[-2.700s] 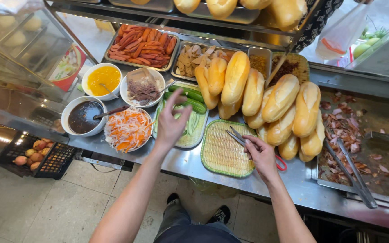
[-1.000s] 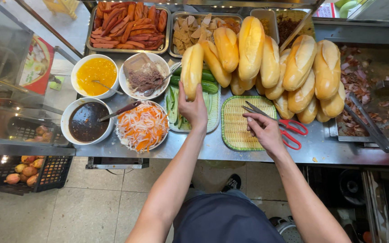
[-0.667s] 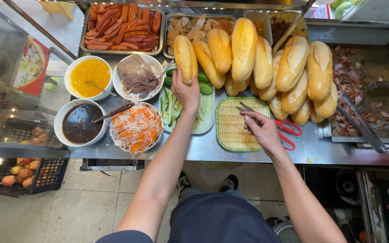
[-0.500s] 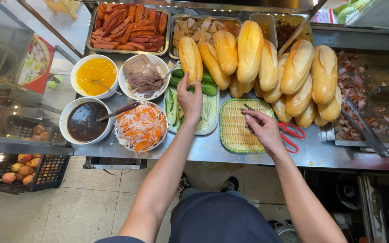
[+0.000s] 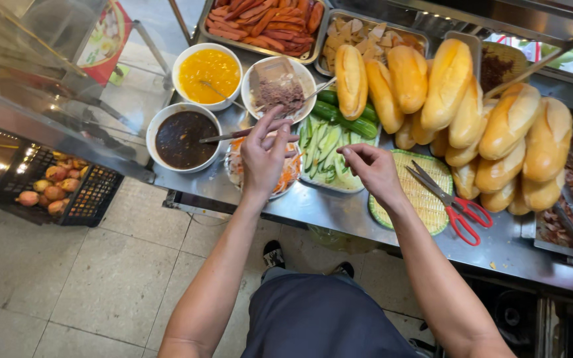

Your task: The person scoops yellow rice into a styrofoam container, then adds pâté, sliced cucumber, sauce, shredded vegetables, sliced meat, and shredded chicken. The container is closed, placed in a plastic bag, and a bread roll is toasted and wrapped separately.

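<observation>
Beneath left hand (image 5: pixel 264 154) shredded-carrot bowl (image 5: pixel 237 174), right hand (image 5: pixel 373 170) over cucumber tray (image 5: pixel 319 142)

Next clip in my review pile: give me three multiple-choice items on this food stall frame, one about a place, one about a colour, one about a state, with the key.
1. Where do the red-handled scissors lie?
A. on the round green woven mat
B. in the white bowl of dark sauce
C. on the tiled floor

2. What colour is the sauce in the white bowl farthest from the person?
A. green
B. yellow-orange
C. white

3. How is the left hand?
A. shut around a bread roll
B. flat on the steel counter
C. open, fingers spread, above the bowl of shredded carrot

Key: 1 A, the blades cross the mat and the handles reach its edge. 2 B, that sauce shows yellow-orange. 3 C, the left hand holds nothing and covers most of the carrot bowl.
</observation>
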